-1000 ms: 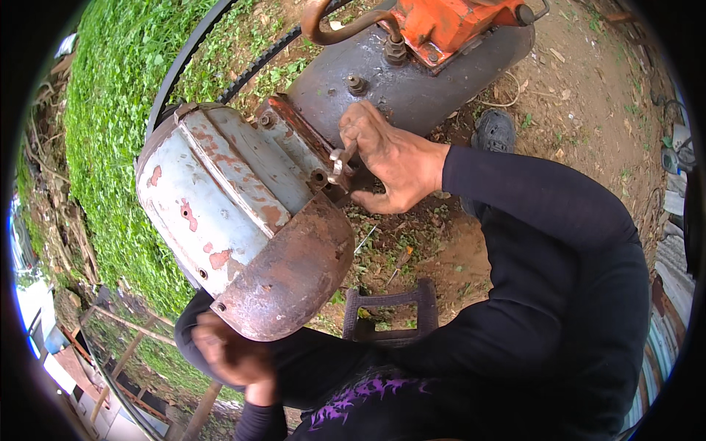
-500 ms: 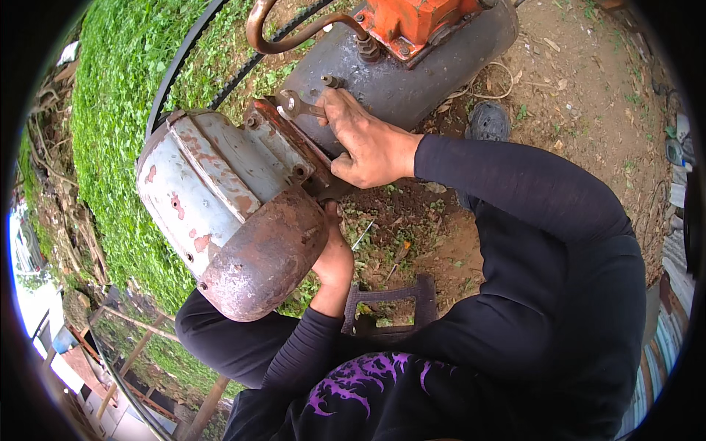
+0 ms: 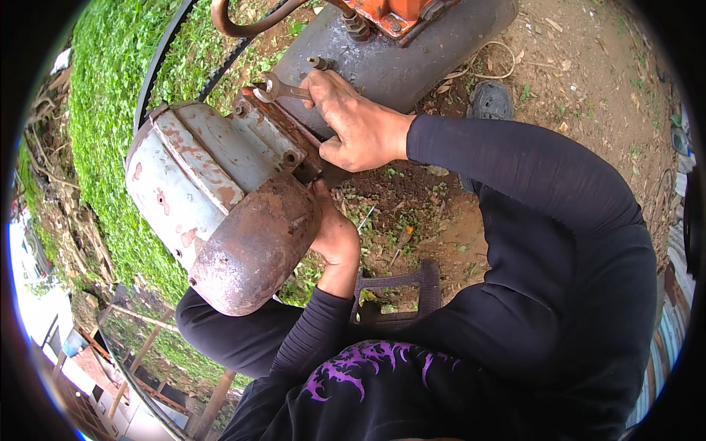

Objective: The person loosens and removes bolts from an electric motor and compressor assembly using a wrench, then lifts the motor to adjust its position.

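Observation:
My right hand (image 3: pixel 362 126) is closed around an open-end wrench (image 3: pixel 287 90). The wrench's jaw sits just above the rusty mounting rail, near a bolt (image 3: pixel 240 109) at the motor's foot; I cannot tell whether it touches anything. The worn grey electric motor (image 3: pixel 184 165) has a rusty brown end cover (image 3: pixel 254 250). Beneath the foot of the motor, beside that cover, my left hand (image 3: pixel 337 234) reaches up with its thumb showing; its other fingers are hidden. A dark grey tank (image 3: pixel 397 73) lies beyond the right hand, with a brass fitting (image 3: pixel 321 63) on top.
An orange compressor head (image 3: pixel 397 16) and a bent copper-coloured pipe (image 3: pixel 254 28) sit on the tank. A black belt (image 3: pixel 158 62) loops at the far left. A screwdriver (image 3: pixel 401 241) lies on the soil beyond a dark plastic stool (image 3: pixel 397 283). A dark shoe (image 3: pixel 491 101) stands beside the tank.
The whole view has shifted slightly, so motor, tank and hands appear farther up and left. Both hands keep nearly the same places on the machine, and the wrench stays in the right hand.

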A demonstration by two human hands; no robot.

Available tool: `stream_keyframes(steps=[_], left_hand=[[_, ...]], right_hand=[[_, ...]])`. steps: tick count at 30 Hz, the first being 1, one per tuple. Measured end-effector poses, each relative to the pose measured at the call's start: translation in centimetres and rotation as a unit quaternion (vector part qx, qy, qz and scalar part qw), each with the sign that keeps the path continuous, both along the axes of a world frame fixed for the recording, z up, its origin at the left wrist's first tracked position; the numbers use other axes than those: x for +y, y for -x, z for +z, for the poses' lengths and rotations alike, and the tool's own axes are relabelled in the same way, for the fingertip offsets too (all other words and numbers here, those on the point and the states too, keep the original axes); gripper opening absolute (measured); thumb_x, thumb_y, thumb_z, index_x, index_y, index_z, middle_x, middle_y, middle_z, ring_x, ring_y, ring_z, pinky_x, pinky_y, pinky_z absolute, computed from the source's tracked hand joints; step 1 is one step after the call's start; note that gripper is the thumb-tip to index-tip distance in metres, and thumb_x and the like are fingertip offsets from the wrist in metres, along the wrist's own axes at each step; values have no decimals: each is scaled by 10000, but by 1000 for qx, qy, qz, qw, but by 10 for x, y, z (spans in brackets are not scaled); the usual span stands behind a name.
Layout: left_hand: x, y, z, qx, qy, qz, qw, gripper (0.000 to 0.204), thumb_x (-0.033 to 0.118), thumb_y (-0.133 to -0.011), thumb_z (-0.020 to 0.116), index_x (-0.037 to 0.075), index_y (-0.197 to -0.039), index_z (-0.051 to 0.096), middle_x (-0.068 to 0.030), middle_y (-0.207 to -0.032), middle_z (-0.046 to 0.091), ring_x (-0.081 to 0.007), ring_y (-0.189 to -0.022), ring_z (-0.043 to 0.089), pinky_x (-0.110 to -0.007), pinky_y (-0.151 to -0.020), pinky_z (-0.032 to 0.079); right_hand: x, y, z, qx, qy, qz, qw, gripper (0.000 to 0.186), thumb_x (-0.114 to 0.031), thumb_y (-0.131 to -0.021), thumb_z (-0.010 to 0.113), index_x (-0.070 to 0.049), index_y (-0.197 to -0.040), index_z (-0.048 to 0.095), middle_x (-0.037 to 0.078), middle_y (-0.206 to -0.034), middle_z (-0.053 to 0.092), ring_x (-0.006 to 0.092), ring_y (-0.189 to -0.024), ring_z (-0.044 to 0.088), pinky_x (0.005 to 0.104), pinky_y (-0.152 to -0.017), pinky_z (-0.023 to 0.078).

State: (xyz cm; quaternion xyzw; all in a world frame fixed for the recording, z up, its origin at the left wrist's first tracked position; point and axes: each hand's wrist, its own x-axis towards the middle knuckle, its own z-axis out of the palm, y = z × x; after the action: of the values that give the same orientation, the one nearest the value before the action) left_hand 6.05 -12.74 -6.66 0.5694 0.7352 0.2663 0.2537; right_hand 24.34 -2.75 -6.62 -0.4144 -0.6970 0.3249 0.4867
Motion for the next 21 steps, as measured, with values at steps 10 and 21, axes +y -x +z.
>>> stream_keyframes(steps=[10, 21], left_hand=[[12, -37, -14, -72, -207, 28, 975, 327, 70, -964, 595, -57, -1253, 512, -160, -1263, 544, -214, -1115, 502, -356, -977, 384], [10, -19, -21, -60, -179, 40, 981, 408, 71, -979, 572, -48, -1356, 473, -188, -1406, 491, -241, -1278, 461, -390, -1087, 308]], right_hand=[[-2, 2, 0, 4, -12, -10, 1000, 489, -30, -704, 605, 29, -1108, 336, 188, -1057, 380, 376, -1007, 428, 464, -939, 383], [-3, 4, 0, -5, -23, -25, 999, 516, -44, -718, 607, 39, -1144, 328, 197, -1071, 403, 385, -1036, 443, 476, -964, 378]])
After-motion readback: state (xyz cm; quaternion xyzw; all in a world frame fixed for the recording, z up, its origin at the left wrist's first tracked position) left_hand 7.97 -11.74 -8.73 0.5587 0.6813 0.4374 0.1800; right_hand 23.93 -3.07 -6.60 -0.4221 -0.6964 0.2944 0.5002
